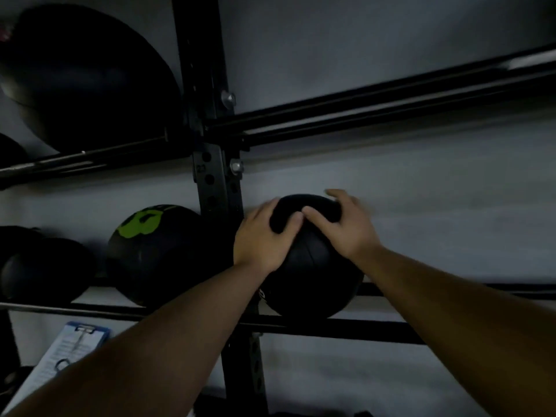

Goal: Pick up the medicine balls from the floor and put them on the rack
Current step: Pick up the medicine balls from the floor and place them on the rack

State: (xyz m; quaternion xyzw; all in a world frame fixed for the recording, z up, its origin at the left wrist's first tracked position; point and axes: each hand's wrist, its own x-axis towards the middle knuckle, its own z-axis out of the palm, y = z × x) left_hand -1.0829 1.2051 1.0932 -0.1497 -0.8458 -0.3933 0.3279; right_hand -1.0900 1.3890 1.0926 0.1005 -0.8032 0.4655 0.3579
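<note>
Head view, dim light. Black medicine ball (pixel 313 266) seated on the two horizontal rails (pixel 376 329) of the black rack (pixel 215 176), just right of the perforated upright post. Left hand (pixel 264 239) spread over the ball's upper left, palm flat on the surface, thumb lying across the top. Right hand (pixel 343 227) spread over the upper right, fingers draped over the crown, slightly motion-blurred. Thumb tips of both hands nearly touching at the top centre. Both hands pressed against the ball, fingers splayed rather than curled. Bare forearms reaching in from the bottom corners.

Left of the post on the same tier: second black ball with green number marking (pixel 153 254), then another dark ball (pixel 45 266) at the frame's left edge, hard to make out. Upper tier left: large black ball (pixel 90 79) resting on its rails. Upper tier right of the post: bare rails only. Two silver bolts (pixel 236 167) on the post. Blue clipboard with paper (pixel 69 347) at lower left, below the rails. Grey wall behind.
</note>
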